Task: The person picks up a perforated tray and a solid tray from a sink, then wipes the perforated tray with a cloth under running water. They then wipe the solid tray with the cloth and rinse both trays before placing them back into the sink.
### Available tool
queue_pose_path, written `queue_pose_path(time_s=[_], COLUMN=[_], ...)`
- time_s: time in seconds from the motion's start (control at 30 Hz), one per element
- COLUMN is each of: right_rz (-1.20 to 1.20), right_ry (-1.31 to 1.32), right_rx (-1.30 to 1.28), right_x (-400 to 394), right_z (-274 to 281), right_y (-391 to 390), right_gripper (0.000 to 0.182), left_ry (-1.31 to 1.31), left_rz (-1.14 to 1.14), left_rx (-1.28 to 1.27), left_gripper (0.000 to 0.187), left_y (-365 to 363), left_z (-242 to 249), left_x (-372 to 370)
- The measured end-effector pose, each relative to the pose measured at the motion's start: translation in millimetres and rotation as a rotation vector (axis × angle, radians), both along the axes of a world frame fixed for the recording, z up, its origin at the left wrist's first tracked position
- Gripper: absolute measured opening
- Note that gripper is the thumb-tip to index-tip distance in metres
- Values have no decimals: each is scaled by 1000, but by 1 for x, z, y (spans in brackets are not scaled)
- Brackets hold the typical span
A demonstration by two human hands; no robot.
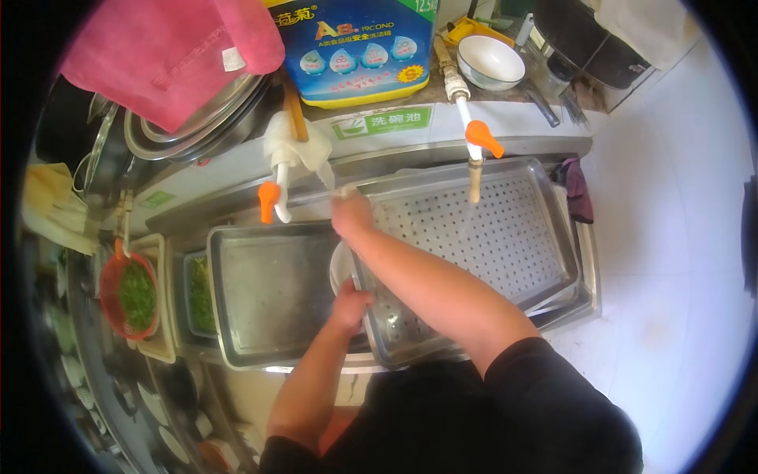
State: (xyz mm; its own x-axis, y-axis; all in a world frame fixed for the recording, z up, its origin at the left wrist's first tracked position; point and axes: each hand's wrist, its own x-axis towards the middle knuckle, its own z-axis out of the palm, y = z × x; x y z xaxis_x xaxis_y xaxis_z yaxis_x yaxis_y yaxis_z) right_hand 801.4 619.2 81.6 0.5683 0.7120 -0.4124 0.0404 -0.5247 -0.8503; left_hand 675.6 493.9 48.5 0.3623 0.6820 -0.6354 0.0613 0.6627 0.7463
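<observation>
A perforated steel tray [489,237] lies tilted over the right sink basin, stacked in another tray. My right hand [351,215] grips its far left corner, with something small and white at the fingertips. My left hand [351,304] holds the same tray's left rim nearer to me. A plain steel tray [268,292] sits in the left basin beside it. The edge of a white dish [339,267] shows between the two trays, just above my left hand.
Two taps with orange handles [268,199] [483,138] hang over the sinks. Behind them are a blue detergent jug [355,47], a pink cloth [174,55] on steel lids and a white bowl [489,62]. A red colander of greens [130,296] stands left.
</observation>
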Motion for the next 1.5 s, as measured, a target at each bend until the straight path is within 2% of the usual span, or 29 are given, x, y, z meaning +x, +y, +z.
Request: queue_pose_path(time_s=[0.03, 0.07, 0.13, 0.17, 0.2, 0.23, 0.27, 0.3, 0.33, 0.37, 0.43, 0.5, 0.57, 0.63, 0.67, 0.73, 0.77, 0.83, 0.9, 0.93, 1.0, 1.07, 1.17, 1.2, 1.27, 1.33, 1.4, 1.47, 1.5], right_rz=[157, 154, 363, 317, 272, 336, 393, 459, 527, 514, 1002, 1116, 757, 661, 562, 443, 442, 209, 371, 324, 437, 580, 664, 657, 543, 512, 430, 212, 213], right_ry=[-202, -209, -109, -117, -124, 46, 220, 158, 95, 96, -250, -615, -260, -532, -554, -882, -879, -746, -983, -646, -684, -673, -761, -761, -958, -841, -1050, -945, -948], right_rx=[-10, -14, 102, 165, 228, 224, 216, 230, 245, 239, 234, 326, -81, -124, -270, -494, -491, -181, 47, -26, 231, 458, 552, 550, 486, 252, -74, -101, -102], right_x=[-3, -2, 4, -2, -10, -8, -5, -7, -7, -4, 15, 52, 112, 184, 216, 276, 278, 273, 221, 186, 123, 90, 92, 106, 147, 208, 263, 320, 326], right_z=[1, 0, -5, -11, -16, -10, -4, -9, -15, -19, -23, -42, -27, -71, -78, -140, -140, -131, -131, -104, -95, -56, -60, -67, -85, -76, -92, -122, -139], right_y=[-6, -18, -53, -78, -104, -125, -147, -169, -190, -210, -243, -271, -291, -326, -336, -364, -357, -338, -303, -269, -232, -191, -148, -141, -134, -137, -146, -165, -167], right_gripper=[37, 37, 41, 41, 41, 38, 36, 32, 29, 29, 27, 31, 36, 40, 39, 40, 40, 47, 56, 61, 59, 57, 50, 50, 45, 43, 44, 45, 45], left_ry=[-35, -71, -89, -101, -220, -225, -390, -553, -471, -468, -81, -44, -6, 12, 14, -9, -5, 36, 29, 19, 40, 57, 62, 56, 53, 139, 102, 64, 83], left_rz=[-9, -19, -19, -15, -14, -17, 4, 23, 91, 81, 92, 111, 124, 142, 139, 129, 128, 107, 100, 102, 86, 64, 123, 120, 116, 178, 173, 170, 163], left_rx=[-4, -10, -12, -7, -34, -37, -178, -321, -279, -288, -42, -40, -35, -31, -30, 21, 24, 16, -14, -45, -25, -1, 9, 18, 21, 18, 18, 19, 29], left_gripper=[58, 60, 61, 62, 65, 65, 64, 63, 59, 59, 57, 57, 57, 58, 58, 57, 57, 56, 55, 55, 54, 53, 52, 51, 51, 51, 50, 49, 48], left_y=[4, 7, 13, 18, 22, 27, 32, 35, 31, 31, 32, 32, 32, 30, 30, 31, 32, 34, 34, 34, 34, 34, 28, 27, 25, 24, 24, 23, 22], left_z=[3, 5, 8, 9, 11, 12, 12, 14, 36, 35, 32, 33, 38, 46, 44, 36, 31, 24, 21, 19, 12, 12, 16, 18, 16, 13, 9, 7, 8], left_x=[1, 1, 1, 1, 0, -4, -9, -8, 6, 12, 21, 24, 27, 30, 30, 28, 25, 23, 22, 22, 19, 18, 20, 20, 17, 14, 13, 10, 8])
